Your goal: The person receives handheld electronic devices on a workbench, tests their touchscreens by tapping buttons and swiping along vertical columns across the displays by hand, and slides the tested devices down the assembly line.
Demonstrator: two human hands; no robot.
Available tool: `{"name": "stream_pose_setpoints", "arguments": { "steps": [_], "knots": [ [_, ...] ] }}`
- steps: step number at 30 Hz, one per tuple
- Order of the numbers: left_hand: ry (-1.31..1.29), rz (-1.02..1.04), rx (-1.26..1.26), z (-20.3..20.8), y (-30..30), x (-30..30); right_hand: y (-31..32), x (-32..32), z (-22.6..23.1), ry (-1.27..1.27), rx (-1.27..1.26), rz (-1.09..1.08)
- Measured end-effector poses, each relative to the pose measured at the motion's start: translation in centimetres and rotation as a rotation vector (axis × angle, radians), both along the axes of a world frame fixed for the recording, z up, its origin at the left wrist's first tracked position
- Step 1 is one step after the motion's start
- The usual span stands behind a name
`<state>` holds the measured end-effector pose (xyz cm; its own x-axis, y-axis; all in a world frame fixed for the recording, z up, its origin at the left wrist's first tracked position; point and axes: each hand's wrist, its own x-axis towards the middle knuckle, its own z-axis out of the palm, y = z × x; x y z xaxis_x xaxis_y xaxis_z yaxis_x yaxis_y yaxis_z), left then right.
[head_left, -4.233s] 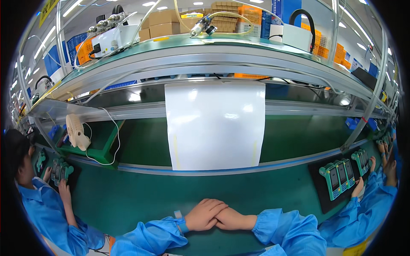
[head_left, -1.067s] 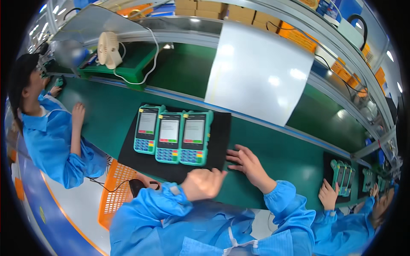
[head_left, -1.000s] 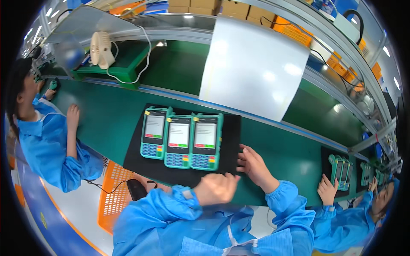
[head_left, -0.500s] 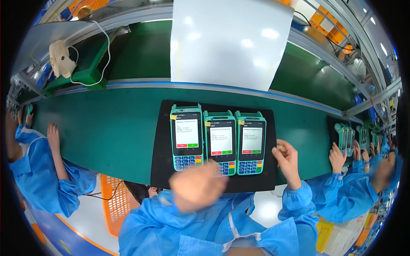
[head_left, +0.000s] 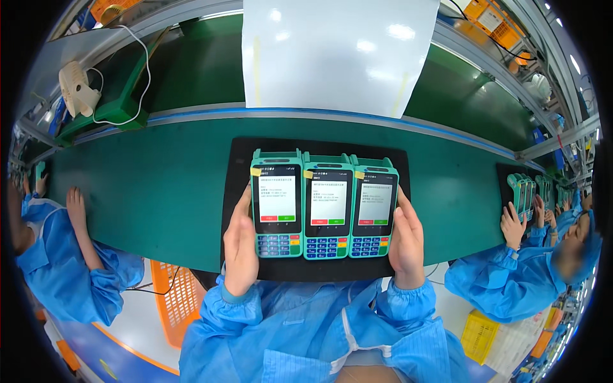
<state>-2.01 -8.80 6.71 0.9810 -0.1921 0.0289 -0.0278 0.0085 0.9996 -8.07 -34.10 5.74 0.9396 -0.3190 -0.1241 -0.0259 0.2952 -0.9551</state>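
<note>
Three green card payment terminals stand side by side on a black mat (head_left: 319, 272), screens lit and keypads toward me. They are the left terminal (head_left: 278, 199), the middle terminal (head_left: 327, 204) and the right terminal (head_left: 374, 205). Each has a small yellow tab at its screen's upper left corner. My left hand (head_left: 241, 252) lies along the outer side of the left terminal, and my right hand (head_left: 407, 241) along the outer side of the right one. Between them the hands hold the row, its edges close together. Some fingers are hidden behind the terminals' sides.
The green bench (head_left: 159, 191) runs left and right. A white sheet (head_left: 335, 57) hangs behind it, and a small fan (head_left: 78, 89) is at far left. People in blue smocks work on both sides, with terminals (head_left: 523, 195) at the right. An orange basket (head_left: 174, 297) stands below.
My left hand has swung from before the keypads to the row's left side. My right hand has moved in against the right terminal. The left and middle terminals now line up more evenly.
</note>
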Motion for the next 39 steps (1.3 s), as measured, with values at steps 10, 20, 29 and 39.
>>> {"name": "stream_pose_setpoints", "arguments": {
  "steps": [10,20,29,39],
  "knots": [
    [-0.45,0.197,0.705,0.0,-2.3,-1.9,-0.1,-0.5,-0.3,-0.049,0.018,0.019],
    [-0.705,0.083,0.992,0.1,-7.3,-4.5,-0.2,-0.6,-0.3,-0.068,0.005,0.018],
    [-0.648,0.3,1.192,0.6,-3.6,-4.4,-0.1,-0.9,-0.5,-0.087,-0.055,0.016],
    [-0.35,0.027,0.622,-0.4,-0.6,-3.5,-0.5,-3.5,1.0,0.097,-0.587,0.271]
  ]
}}
